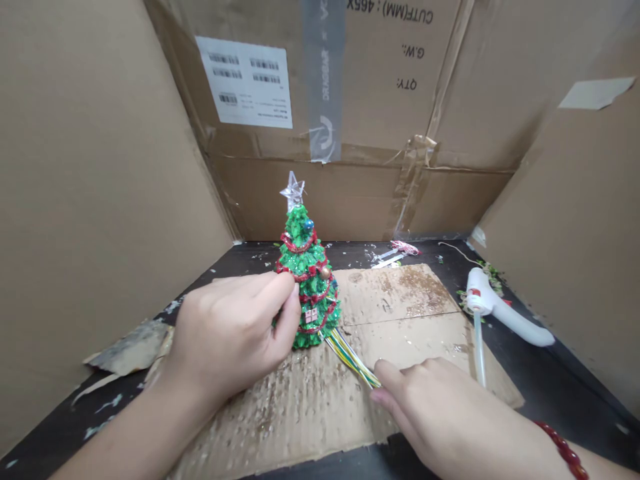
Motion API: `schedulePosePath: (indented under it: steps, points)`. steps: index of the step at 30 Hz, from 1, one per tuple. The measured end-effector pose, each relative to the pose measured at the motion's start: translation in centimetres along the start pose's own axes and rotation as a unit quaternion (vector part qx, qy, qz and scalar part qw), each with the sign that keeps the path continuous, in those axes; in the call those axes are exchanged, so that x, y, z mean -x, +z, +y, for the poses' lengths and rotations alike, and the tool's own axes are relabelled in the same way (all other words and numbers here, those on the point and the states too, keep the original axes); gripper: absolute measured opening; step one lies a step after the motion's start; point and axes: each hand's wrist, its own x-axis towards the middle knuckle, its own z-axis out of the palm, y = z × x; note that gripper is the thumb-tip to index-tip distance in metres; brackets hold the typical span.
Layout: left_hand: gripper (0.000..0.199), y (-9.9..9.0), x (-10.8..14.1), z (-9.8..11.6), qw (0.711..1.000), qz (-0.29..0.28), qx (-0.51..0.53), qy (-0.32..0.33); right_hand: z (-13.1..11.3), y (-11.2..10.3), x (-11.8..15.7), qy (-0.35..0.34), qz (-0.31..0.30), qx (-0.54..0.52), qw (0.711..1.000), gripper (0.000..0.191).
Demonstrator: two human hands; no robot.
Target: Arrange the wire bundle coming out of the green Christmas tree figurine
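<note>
A small green Christmas tree (307, 293) stands upright on the cardboard sheet, trimmed with red garland, small baubles and a pink gift-shaped piece. On its tip sits a clear star (293, 189). My left hand (240, 327) is closed in a pinch against the tree's left side, covering part of it; whatever lies between thumb and forefinger is hidden. From the tree's lower right runs a bundle of thin yellow, green and white wires (350, 357). My right hand (425, 403) is closed around the free end of that bundle.
A white hot glue gun (510, 317) with its glue stick lies at the right. The cardboard sheet (410, 340) carries brown glue marks. Red-and-white string (405, 248) and white strips lie at the back. Torn cardboard (130, 347) is at the left; cardboard walls (370, 193) surround the table.
</note>
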Motion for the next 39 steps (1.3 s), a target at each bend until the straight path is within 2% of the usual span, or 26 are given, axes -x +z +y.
schedulePosePath:
  steps: [5,13,16,30,39]
  points:
    - [0.032,0.17,0.06,-0.16,1.0,0.001,0.008,-0.001,-0.02,0.02,-0.03,-0.007,0.027,0.012,1.0,0.016]
    - [0.03,0.24,0.17,-0.11,1.0,-0.02,0.001,-0.004,-0.01,0.04,-0.02,-0.011,0.03,0.017,0.999,0.017]
    - [0.027,0.34,0.14,-0.12,0.999,-0.032,0.003,-0.007,-0.03,0.04,-0.03,-0.016,0.023,0.021,0.999,0.016]
    - [0.028,0.04,0.33,0.06,1.0,-0.008,-0.01,-0.015,0.01,-0.08,-0.01,-0.003,0.007,0.006,1.0,0.017]
    - [0.029,-0.13,0.22,-0.06,1.0,0.0,-0.025,-0.01,-0.17,-0.45,-0.28,0.017,-0.042,-0.007,0.999,0.017]
